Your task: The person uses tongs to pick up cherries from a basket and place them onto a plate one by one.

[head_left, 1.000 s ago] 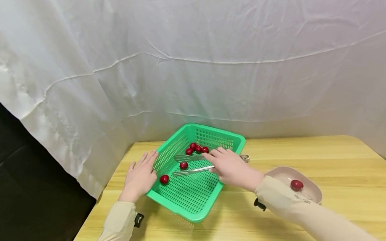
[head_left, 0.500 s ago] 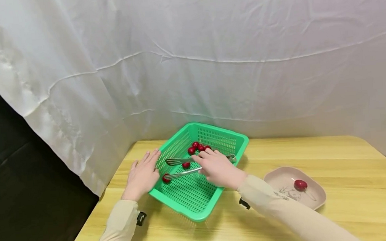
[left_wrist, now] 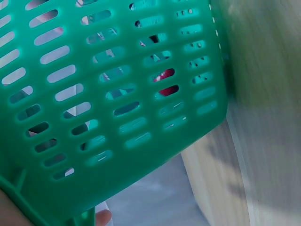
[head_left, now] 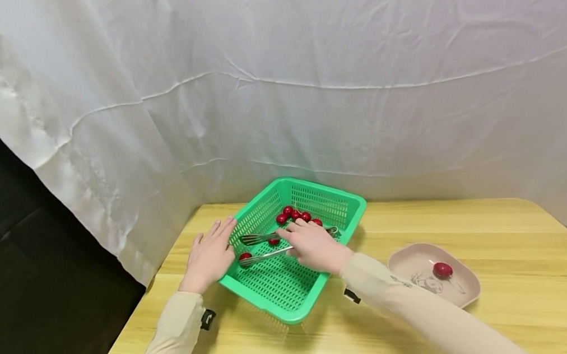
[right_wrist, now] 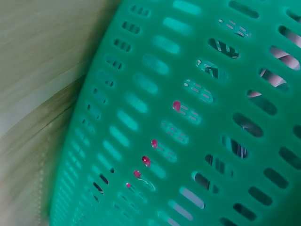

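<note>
Readable text: I find none in any view.
Pink dish [head_left: 467,287]: I see a faint drawn figure on its inner face, no legible characters.
Green basket [head_left: 295,311]: unmarked.

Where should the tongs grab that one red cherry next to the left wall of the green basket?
Pinch the cherry across its round middle, coming from the right, where the tongs in the right hand already point. The basket wall, steadied by the left hand, blocks its left side.

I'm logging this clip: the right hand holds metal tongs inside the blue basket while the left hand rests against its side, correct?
Not quite: the basket is green, as the head view shows. The right hand holds the metal tongs inside it; the left hand rests against its side.
</note>
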Demonstrator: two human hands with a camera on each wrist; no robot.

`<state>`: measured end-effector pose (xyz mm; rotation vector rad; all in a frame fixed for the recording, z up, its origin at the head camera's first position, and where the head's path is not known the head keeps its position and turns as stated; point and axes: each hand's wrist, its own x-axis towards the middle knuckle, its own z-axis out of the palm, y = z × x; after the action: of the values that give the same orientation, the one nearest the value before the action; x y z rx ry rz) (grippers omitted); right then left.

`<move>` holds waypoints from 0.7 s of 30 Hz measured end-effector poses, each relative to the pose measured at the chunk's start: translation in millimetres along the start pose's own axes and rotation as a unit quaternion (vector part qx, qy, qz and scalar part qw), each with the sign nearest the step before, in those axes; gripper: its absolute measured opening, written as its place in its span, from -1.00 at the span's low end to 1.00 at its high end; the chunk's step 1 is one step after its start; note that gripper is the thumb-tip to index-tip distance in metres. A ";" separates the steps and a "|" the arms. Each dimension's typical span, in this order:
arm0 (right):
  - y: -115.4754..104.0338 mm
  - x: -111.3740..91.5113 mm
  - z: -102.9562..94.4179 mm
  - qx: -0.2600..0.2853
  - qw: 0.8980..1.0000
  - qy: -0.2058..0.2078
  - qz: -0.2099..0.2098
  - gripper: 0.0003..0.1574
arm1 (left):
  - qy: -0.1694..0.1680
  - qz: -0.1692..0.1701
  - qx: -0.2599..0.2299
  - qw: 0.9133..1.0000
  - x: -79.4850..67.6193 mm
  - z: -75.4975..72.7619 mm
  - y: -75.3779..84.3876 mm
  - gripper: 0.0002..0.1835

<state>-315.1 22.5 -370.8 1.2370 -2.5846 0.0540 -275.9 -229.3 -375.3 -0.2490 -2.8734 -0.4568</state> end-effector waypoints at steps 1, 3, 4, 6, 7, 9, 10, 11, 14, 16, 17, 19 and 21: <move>0.0 0.7 0.7 0.000 1.000 -0.001 -0.001 -0.36 | 0.000 0.000 0.000 1.000 0.0 0.0 0.1 -0.33; -0.1 1.7 1.6 0.003 1.000 -0.007 -0.001 -0.36 | -0.001 0.000 0.002 1.000 -0.1 0.0 0.1 -0.33; 0.0 2.1 2.2 0.005 1.000 -0.011 0.000 -0.36 | -0.001 0.000 0.004 1.000 -0.1 0.1 0.0 -0.33; 0.1 2.2 2.4 0.007 1.000 -0.016 0.002 -0.35 | 0.000 0.000 0.006 1.000 0.1 0.2 0.2 -0.33; 0.1 2.2 2.4 0.010 1.000 -0.018 0.002 -0.36 | 0.001 0.000 0.005 1.000 0.2 0.3 0.2 -0.33; -0.2 2.2 1.1 0.016 1.000 -0.023 0.001 -0.34 | 0.003 0.000 0.004 1.000 0.5 0.4 0.2 -0.33; -0.6 2.0 0.1 0.018 0.999 -0.026 0.000 -0.34 | 0.004 0.000 0.002 1.000 0.7 0.4 0.3 -0.33; -0.9 2.0 -0.6 0.022 0.999 -0.029 -0.001 -0.34 | 0.004 0.001 0.001 1.000 0.9 0.3 0.2 -0.33; -1.7 2.2 -1.6 0.028 0.999 -0.036 -0.004 -0.33 | 0.005 0.000 -0.001 1.000 1.0 0.4 -0.3 -0.33; -1.8 2.7 -1.1 0.030 0.999 -0.040 -0.008 -0.35 | 0.006 -0.001 -0.001 1.000 1.2 0.6 -0.9 -0.32; -1.8 3.0 -0.6 0.030 0.999 -0.041 -0.010 -0.36 | 0.006 -0.001 -0.002 1.000 1.1 0.7 -1.1 -0.32; -1.9 3.4 0.4 0.035 0.998 -0.042 -0.015 -0.39 | 0.005 -0.001 -0.002 1.000 1.0 1.1 -1.8 -0.32; -2.1 3.7 1.1 0.043 0.998 -0.042 -0.020 -0.42 | 0.003 -0.003 -0.002 1.000 0.8 1.6 -2.4 -0.32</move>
<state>-315.9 18.2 -371.1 1.3479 -2.6542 0.1082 -277.5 -230.9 -377.2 -0.2402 -2.8684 -0.4623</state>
